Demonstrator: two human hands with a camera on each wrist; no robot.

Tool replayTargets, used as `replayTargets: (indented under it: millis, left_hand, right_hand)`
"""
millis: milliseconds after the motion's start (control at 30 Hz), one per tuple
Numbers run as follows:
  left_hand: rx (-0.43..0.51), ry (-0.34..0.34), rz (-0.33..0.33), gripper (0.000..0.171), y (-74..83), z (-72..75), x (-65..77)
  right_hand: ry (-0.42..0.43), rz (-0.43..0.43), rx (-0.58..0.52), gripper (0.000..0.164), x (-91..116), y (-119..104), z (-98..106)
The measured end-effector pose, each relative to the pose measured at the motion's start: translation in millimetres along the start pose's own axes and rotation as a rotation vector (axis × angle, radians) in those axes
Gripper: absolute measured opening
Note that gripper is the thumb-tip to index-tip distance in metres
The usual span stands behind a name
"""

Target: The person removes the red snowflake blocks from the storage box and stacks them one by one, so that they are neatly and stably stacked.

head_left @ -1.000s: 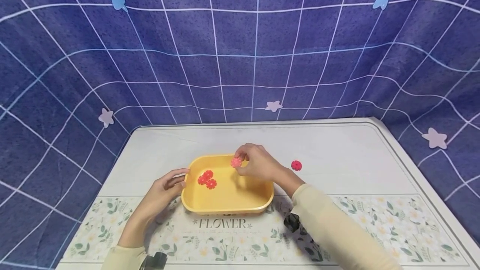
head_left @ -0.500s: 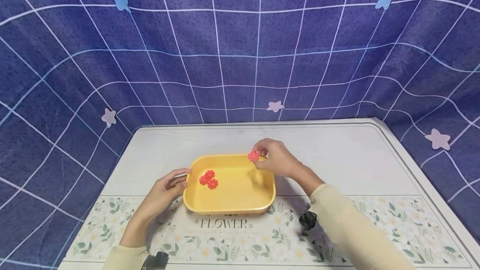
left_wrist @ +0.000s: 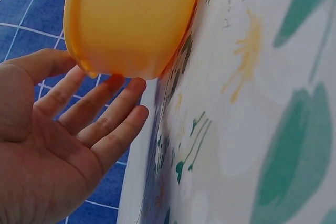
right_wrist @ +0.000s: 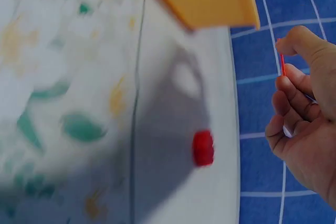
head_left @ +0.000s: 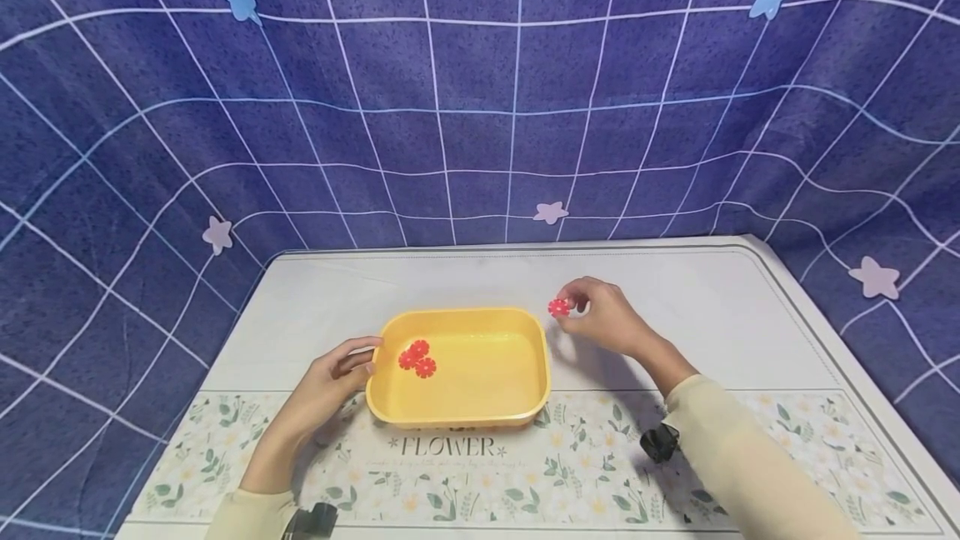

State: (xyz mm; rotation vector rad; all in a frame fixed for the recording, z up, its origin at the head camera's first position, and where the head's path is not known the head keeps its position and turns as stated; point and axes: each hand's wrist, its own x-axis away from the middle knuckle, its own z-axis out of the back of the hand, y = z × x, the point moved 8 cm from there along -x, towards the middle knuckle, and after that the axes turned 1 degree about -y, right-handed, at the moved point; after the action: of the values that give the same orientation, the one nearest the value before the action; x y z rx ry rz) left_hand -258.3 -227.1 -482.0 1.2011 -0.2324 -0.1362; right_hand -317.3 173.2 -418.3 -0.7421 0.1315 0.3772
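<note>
My right hand pinches a red flower-shaped plastic disc between thumb and fingertips, beyond the right side of a yellow basin. In the right wrist view the pinched disc shows edge-on. Inside the basin, toward its left end, several similar red discs lie clustered. My left hand touches the basin's left end, its fingers loosely extended against the outer wall. A further red disc lies on the white table in the right wrist view; the right hand hides it in the head view.
The basin stands on a white table cover with a flowered band and the word FLOWER along the front. Behind and at both sides hangs a blue grid-patterned cloth with stars.
My right hand has moved right, from over the basin to outside its right rim, carrying the red disc. The disc on the table has become hidden behind it. The left hand keeps its place.
</note>
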Motion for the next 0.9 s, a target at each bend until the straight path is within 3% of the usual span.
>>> replayTargets:
  millis: [467, 900]
  left_hand:
    - [0.002, 0.008, 0.014, 0.048, 1.7, -0.6, 1.1]
    - [0.048, -0.019, -0.03, 0.047, 1.7, 0.0, -0.5]
  right_hand:
    - [0.034, -0.177, 0.019, 0.029, 26.9, 65.9, 7.7]
    - [0.026, -0.191, -0.021, 0.025, 36.0, 85.6, 1.1]
